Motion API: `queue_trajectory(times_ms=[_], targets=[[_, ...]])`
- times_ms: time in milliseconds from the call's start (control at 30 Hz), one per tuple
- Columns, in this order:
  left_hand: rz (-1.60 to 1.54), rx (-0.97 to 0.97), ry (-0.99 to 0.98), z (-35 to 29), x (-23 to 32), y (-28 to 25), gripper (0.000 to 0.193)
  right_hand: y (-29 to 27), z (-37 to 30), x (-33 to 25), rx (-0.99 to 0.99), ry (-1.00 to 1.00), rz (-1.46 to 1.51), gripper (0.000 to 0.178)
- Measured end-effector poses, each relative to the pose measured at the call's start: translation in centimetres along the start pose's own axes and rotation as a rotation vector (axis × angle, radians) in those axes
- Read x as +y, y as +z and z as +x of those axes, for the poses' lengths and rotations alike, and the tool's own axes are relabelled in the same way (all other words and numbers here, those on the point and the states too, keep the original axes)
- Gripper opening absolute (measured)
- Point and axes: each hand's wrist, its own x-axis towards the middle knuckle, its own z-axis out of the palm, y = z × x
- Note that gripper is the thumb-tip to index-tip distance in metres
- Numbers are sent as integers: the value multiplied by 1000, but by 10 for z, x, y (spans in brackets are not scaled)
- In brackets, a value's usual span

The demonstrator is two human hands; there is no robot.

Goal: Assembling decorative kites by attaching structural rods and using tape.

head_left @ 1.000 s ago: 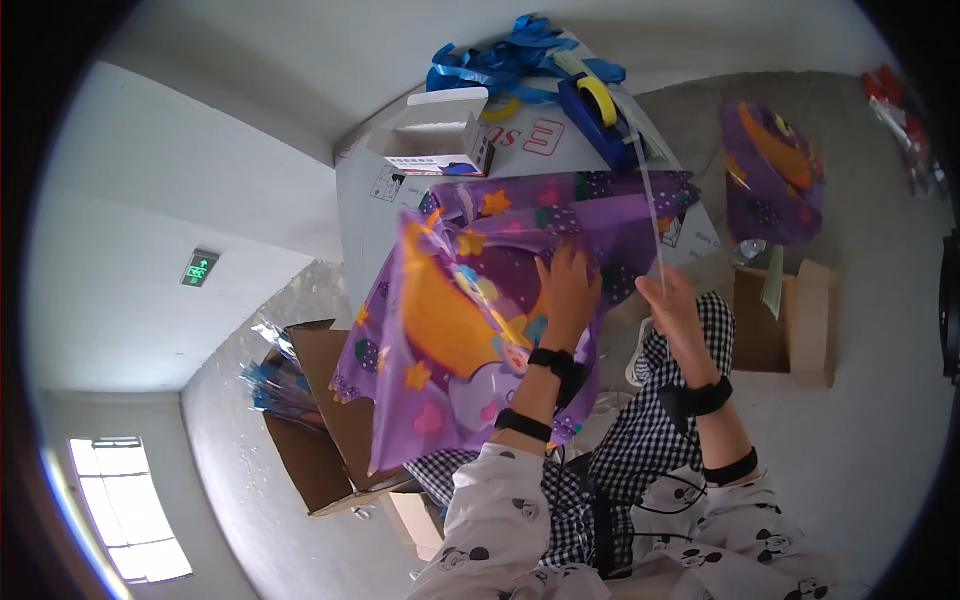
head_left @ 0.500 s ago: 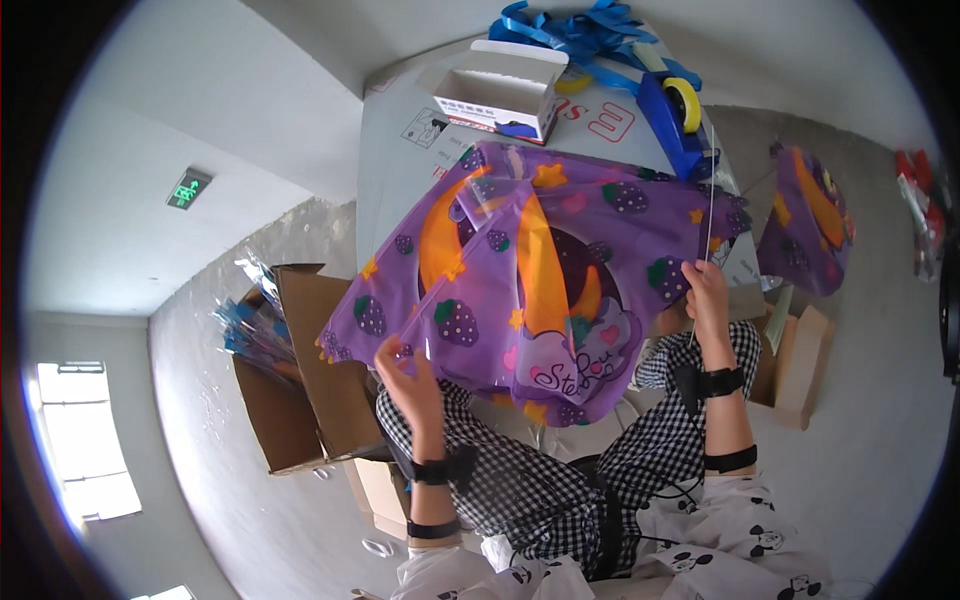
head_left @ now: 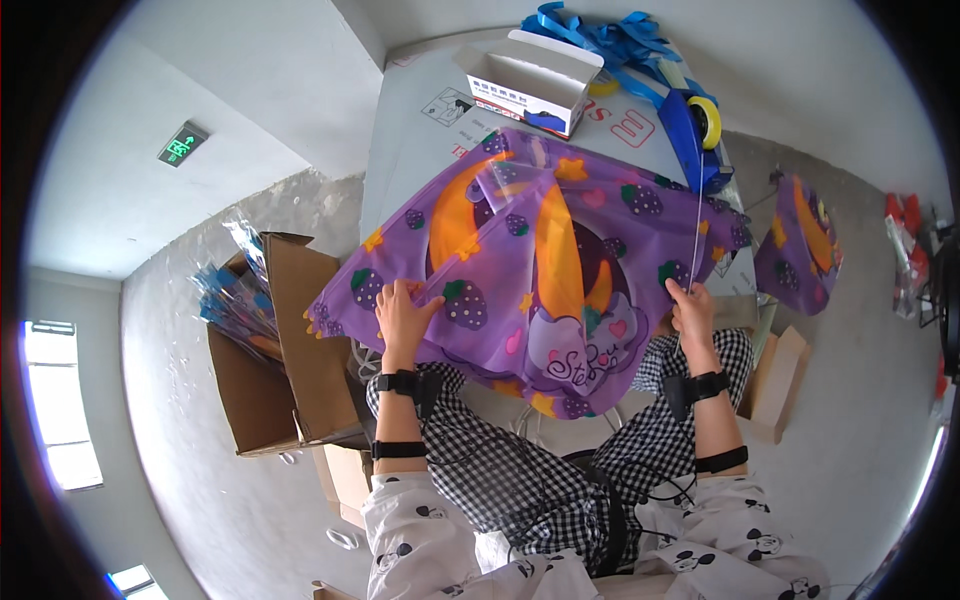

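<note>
A purple kite-shaped sheet [head_left: 480, 325], printed with strawberries, stars and a yellow moon, spreads over the near part of the table and hangs past its front edge. My left hand [head_left: 403, 318] rests on the left part of the sheet, thumb apart from the fingers. At the sheet's right side my right hand [head_left: 692, 318] is closed in a pinch on a thin white rod [head_left: 697, 230], which stands up from the fingers. Whether it also grips the sheet's edge is hidden. A clear strip [head_left: 512, 180] lies across the sheet's upper part.
A blue tape dispenser [head_left: 688, 140] with a yellow roll [head_left: 708, 122] stands at the table's right edge. Behind are an open white box [head_left: 530, 95] and blue ribbons [head_left: 610, 40]. Cardboard boxes [head_left: 300, 330] flank me; a second purple sheet [head_left: 800, 245] is at the right.
My left hand has moved up and forward from the sheet's lower left edge onto its surface. My right hand is slightly lower, still pinching the rod. The whole view has shifted a little.
</note>
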Motion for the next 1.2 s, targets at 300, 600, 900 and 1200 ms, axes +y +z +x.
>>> queue_trajectory(times_ms=[300, 600, 900, 1200], targets=[[-95, -67, 174, 30, 18, 11, 40, 13, -13, 3, -51, 1, 41, 20], [105, 377, 496, -41, 94, 31, 16, 13, -19, 5, -73, -58, 96, 26], [38, 316, 449, -60, 89, 56, 30, 11, -16, 7, -54, -61, 111, 26], [-134, 529, 396, 3, 62, -17, 24, 3, -10, 6, 39, -296, 173, 15]])
